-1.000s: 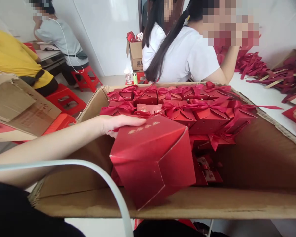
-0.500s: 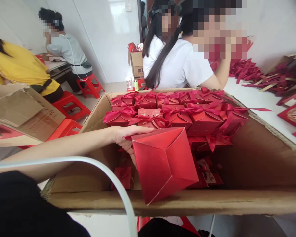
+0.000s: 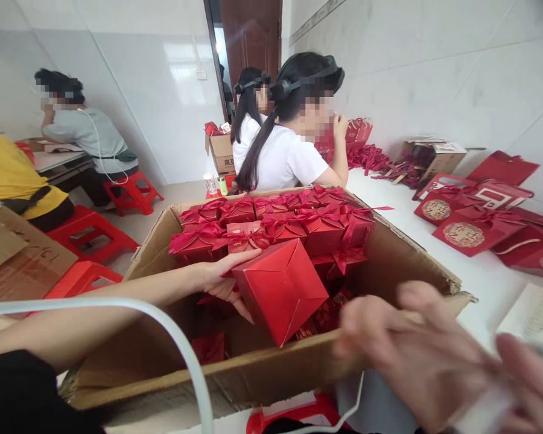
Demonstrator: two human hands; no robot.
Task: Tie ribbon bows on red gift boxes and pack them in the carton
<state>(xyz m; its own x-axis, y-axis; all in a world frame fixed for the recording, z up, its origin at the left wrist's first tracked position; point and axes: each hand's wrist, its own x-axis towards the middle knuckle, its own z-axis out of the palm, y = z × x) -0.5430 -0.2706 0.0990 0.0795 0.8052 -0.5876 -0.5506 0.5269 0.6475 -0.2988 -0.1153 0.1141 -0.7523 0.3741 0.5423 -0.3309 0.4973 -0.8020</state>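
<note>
My left hand (image 3: 228, 280) grips a red gift box (image 3: 283, 289) by its side, thumb along the top edge and fingers underneath. The box is tilted, its folded flat base facing me, above the near part of a large cardboard carton (image 3: 276, 367). My right hand (image 3: 407, 343) is smeared by motion at the lower right, over the carton's near right corner. Its fingers look spread, and I see nothing in them. Inside the carton, ribbon-tied red boxes (image 3: 326, 232) stand in rows at the far side. More red boxes (image 3: 208, 348) lie deeper, partly hidden.
On the white table (image 3: 389, 211) to the right lie red gift bags (image 3: 475, 232), a heap of red ribbons (image 3: 371, 158) and a paper sheet (image 3: 531, 316). Co-workers sit ahead and to the left. Red stools (image 3: 93, 232) stand at left; a white cable (image 3: 172, 322) crosses in front of me.
My right hand has come into view at the lower right. The gift box in my left hand has tilted and shifted slightly. The camera has turned up and to the right.
</note>
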